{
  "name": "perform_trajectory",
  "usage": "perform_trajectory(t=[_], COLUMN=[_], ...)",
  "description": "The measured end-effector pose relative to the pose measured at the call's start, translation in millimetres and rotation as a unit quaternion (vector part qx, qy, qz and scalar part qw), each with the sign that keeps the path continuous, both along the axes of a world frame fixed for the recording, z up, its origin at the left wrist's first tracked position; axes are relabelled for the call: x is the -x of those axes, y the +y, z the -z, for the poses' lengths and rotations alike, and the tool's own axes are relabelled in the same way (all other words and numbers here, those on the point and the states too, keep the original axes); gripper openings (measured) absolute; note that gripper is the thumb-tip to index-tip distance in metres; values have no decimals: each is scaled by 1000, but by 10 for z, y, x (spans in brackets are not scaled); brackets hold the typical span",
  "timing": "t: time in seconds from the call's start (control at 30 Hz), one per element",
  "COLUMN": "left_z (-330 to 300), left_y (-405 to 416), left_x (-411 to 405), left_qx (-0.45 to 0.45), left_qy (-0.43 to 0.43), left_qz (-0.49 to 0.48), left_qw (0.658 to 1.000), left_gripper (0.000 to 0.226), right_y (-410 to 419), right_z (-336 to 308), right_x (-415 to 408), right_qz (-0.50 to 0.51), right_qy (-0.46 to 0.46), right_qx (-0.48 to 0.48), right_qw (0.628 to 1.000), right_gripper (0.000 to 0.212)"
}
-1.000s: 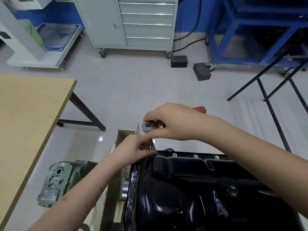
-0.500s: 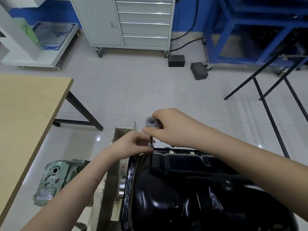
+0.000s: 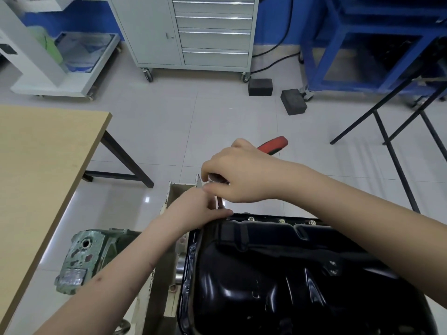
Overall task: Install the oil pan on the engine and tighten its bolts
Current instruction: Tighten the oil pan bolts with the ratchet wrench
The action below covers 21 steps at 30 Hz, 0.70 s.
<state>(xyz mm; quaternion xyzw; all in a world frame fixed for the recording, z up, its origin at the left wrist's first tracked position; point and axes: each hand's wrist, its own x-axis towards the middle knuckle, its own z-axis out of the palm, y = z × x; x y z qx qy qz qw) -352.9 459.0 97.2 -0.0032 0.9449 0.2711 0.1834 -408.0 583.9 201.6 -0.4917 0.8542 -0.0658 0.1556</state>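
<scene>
The glossy black oil pan (image 3: 278, 274) lies on the engine at the lower right, with several bolts (image 3: 281, 221) along its far flange. My right hand (image 3: 244, 175) grips the head of a ratchet wrench whose red handle (image 3: 273, 143) sticks out behind it. The wrench's extension (image 3: 219, 201) runs down to the pan's far left corner. My left hand (image 3: 196, 209) pinches the lower end of that extension at the flange. The bolt under the socket is hidden by my fingers.
A green gearbox-like casting (image 3: 82, 257) and a cream engine stand (image 3: 169, 201) sit left of the pan. A wooden table (image 3: 36, 165) fills the left. A grey drawer cabinet (image 3: 193, 32), two black blocks (image 3: 294, 101), a blue rack (image 3: 362, 44) and black stand legs (image 3: 387, 141) are on the floor beyond.
My right hand has turned the ratchet, so the red handle now swings out to the right behind it and my fingers cover the head. My left hand stays on the extension.
</scene>
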Motion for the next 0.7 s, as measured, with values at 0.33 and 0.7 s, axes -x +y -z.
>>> perform_trajectory(t=[0.33, 0.7], left_z=[-132, -91], left_y=[23, 43], left_x=[75, 188], left_qx=[-16, 30], left_qy=[-28, -35], left_qz=[103, 127], left_qw=[994, 991], left_gripper=[30, 25], right_y=[0, -61], right_z=[-1, -46], right_x=[-24, -110], right_qz=[-71, 165], right_qy=[48, -165], right_qx=[-20, -4], right_qw=[996, 972], right_gripper=[30, 34])
